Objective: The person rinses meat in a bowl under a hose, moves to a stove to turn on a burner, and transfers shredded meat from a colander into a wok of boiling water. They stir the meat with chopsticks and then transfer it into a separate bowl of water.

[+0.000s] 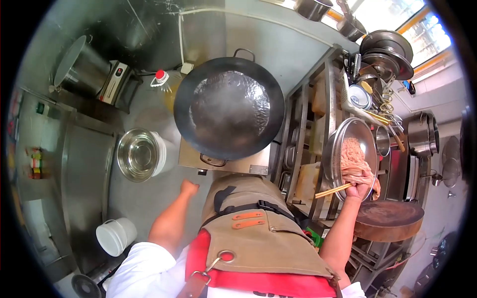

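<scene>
On the shelf, a metal bowl (368,136) holds raw meat (353,161).

You wear a white short-sleeved top (144,268) under a tan apron (261,248) with a red band (278,284) along its upper edge, a metal eyelet (226,257), a clip on a brown strap (195,285), orange-brown tabs (248,220) and a black buckled belt (263,204).
</scene>
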